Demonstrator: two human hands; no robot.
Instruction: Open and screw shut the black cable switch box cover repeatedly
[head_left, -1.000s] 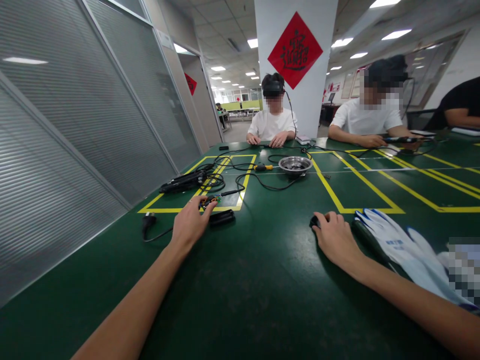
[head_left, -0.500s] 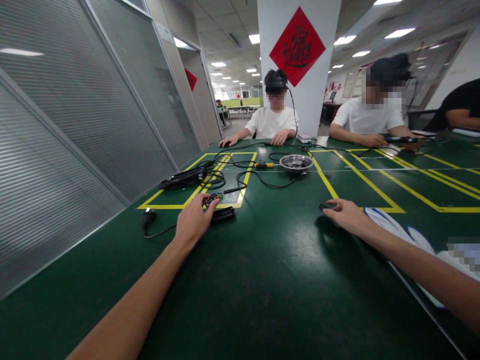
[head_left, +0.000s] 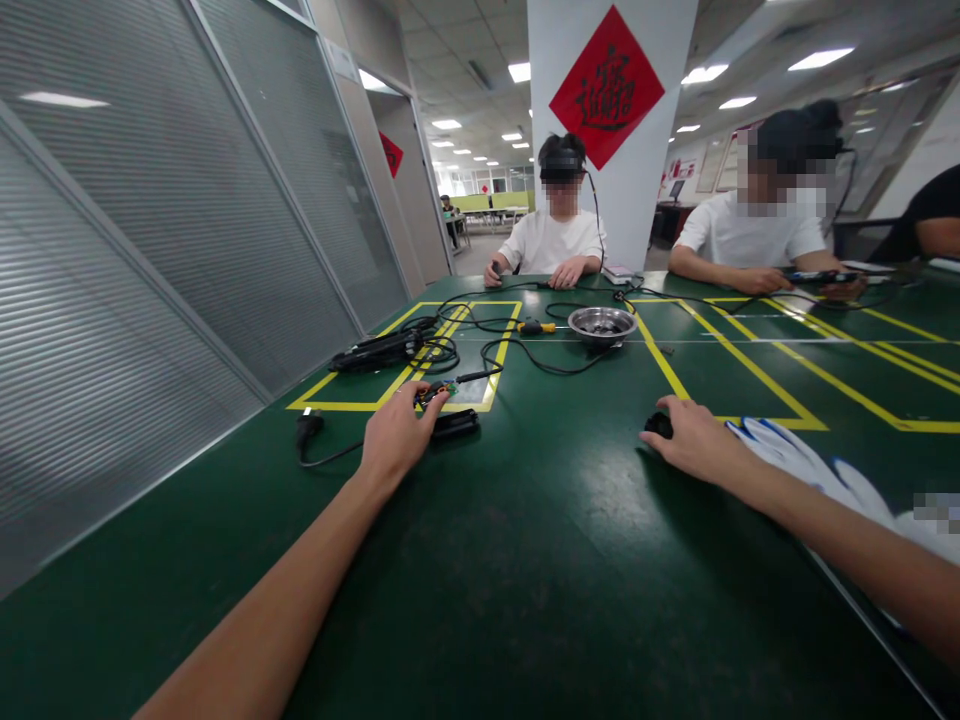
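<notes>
On the left, my left hand is closed on a small circuit board with coloured wires, partly covered by my fingers. A black cable runs away from the board. Just under those fingertips lies an elongated black plastic casing. A black power plug and its cord rest left of the wrist. Farther right, my right hand pinches a small black part slightly above the table; its exact kind cannot be made out.
The green table carries yellow tape outlines. A metal bowl stands beyond my hands, beside a yellow-and-black screwdriver. Bundled black cables lie at left, white gloves by my right forearm. Two people sit opposite.
The black part in my right hand has turned and shows a broader side. Opposite, a person has lifted a small dark object off the table. My left hand keeps its hold.
</notes>
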